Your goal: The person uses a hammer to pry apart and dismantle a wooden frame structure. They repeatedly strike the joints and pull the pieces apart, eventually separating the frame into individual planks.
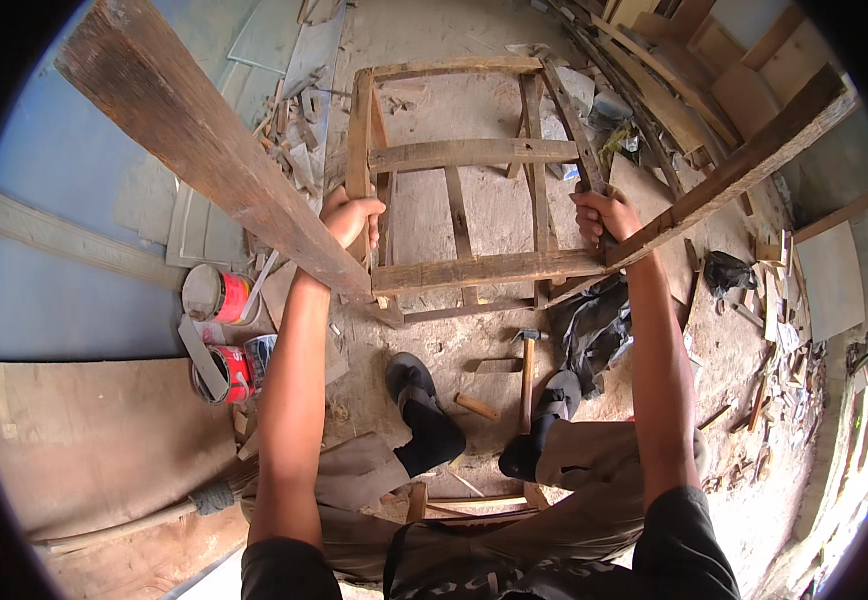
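Observation:
Both my arms reach forward to a wooden chair frame point(489, 268) with bare rails and no seat panel. Two long posts rise from its near corners toward the left and right of the view. My left hand point(352, 218) is closed around the left side rail, just beyond the left post. On the other side, my right hand point(606, 214) wraps the right side rail beside the right post. Crossbars and legs show through the open frame. On the floor between my feet lies a hammer point(528, 385) with a wooden handle, and a short wooden-handled tool point(477, 406) is near it.
Red paint cans point(224, 374) stand at the left by a blue wall. A black plastic bag point(594, 325) lies below the frame's right corner. Wood scraps point(769, 310) litter the right side, and boards point(734, 90) lean at the far right.

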### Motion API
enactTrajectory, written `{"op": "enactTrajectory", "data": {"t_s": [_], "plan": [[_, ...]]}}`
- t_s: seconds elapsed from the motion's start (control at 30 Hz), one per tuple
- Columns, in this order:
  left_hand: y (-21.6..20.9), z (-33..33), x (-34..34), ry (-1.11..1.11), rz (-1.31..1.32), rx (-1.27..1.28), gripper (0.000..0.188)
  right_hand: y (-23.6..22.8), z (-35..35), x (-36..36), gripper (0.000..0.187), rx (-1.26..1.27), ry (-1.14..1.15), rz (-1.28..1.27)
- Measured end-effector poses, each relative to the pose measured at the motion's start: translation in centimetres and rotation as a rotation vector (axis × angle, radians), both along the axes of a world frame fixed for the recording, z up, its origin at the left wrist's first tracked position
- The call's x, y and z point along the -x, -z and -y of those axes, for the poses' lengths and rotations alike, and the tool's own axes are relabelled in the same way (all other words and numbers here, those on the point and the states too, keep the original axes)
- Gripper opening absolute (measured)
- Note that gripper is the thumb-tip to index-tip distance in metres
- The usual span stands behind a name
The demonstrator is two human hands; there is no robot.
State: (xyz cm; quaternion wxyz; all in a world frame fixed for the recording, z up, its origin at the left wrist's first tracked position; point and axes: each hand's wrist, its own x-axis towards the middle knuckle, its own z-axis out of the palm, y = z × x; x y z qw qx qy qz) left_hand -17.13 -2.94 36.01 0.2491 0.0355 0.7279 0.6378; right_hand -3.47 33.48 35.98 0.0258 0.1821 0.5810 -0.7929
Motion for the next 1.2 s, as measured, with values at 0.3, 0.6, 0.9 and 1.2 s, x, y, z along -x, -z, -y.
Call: {"op": "enactTrajectory", "data": {"t_s": [0.3, 0.6, 0.9, 1.2], "plan": [[0.0, 0.2, 0.3, 0.001, -0.027, -0.021, 0.007, 0.1, 0.5, 0.1, 0.019, 0.031, -0.022, 0.002], [0.4, 0.4, -0.1, 0.047, -0.02, -0.075, 0.009, 0.2, 0.4, 0.0, 0.017, 0.002, 0.028, 0.018], [0.1, 0.0, 0.5, 0.072, -0.051, -0.059, 0.01, 0.1, -0.1, 0.0, 0.021, -0.031, 0.013, 0.011], [-0.2, -0.4, 0.6, 0.001, -0.054, -0.044, 0.01, -0.1, -0.1, 0.4, 0.022, -0.03, 0.005, 0.006]]}}
